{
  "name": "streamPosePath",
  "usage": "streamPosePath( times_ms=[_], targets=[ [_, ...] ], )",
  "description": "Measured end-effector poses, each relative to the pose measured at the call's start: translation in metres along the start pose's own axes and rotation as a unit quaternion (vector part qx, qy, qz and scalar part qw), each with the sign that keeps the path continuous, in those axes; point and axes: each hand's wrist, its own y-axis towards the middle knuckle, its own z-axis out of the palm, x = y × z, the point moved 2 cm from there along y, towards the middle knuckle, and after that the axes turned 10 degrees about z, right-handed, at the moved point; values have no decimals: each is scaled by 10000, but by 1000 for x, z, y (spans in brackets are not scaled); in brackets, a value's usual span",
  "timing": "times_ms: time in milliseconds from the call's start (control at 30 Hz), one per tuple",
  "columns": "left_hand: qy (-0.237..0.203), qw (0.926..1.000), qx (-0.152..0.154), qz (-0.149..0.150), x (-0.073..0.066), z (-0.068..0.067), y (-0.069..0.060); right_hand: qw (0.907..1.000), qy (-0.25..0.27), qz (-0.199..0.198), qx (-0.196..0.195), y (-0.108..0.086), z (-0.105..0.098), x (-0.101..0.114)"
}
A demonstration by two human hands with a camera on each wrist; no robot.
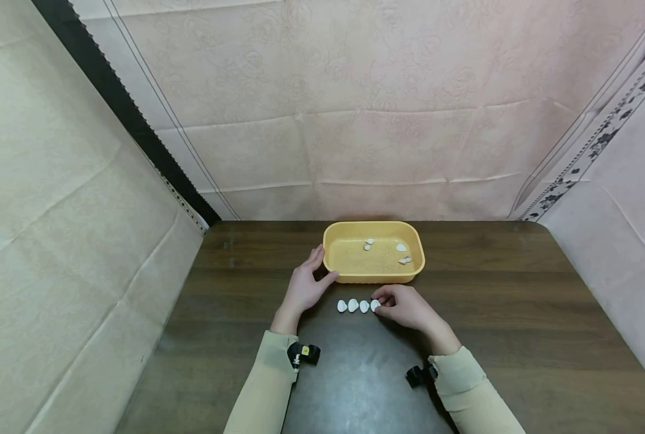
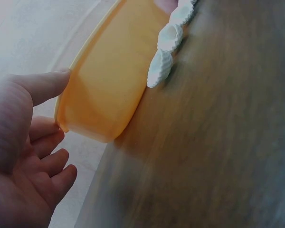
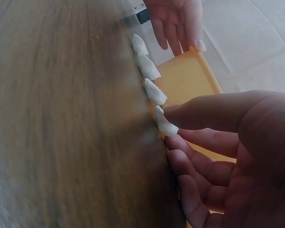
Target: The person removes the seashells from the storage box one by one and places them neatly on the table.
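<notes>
Several small white ribbed seashells (image 1: 353, 305) stand in a short row on the table, just in front of a yellow plastic basin (image 1: 374, 279). At the row's right end, my right hand (image 1: 406, 306) pinches the last shell (image 3: 165, 124) between thumb and fingertips, down at the table surface. My left hand (image 1: 304, 285) touches the basin's near left corner, its thumb at the front rim and its fingers stretched along the left side. Inside the basin lie several more loose shells (image 1: 401, 247).
The brown wooden table (image 1: 235, 349) has a greyish sheen in front of me. Pale cloth (image 1: 355, 150) hangs behind its far edge and along both sides. The basin sits close to that far edge. A black wrist camera (image 1: 310, 354) is strapped to each forearm.
</notes>
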Motion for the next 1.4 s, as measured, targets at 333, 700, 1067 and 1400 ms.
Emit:
streamPosePath(
  times_ms=[333, 700, 1067, 1400],
  targets=[
    [16, 10000, -18, -48, -1, -2, 2, 10000, -13, -8, 43, 0, -4, 4],
    [-1, 10000, -49, -9, -1, -4, 4, 9987, 261, -290, 328, -8, -40, 11],
    [9, 9999, -77, -87, 1, -8, 2, 9951, 838, 89, -513, 53, -83, 23],
    [60, 10000, -20, 39, 2, 0, -1, 9947, 336, 490, -838, 102, -73, 1]
  ],
)
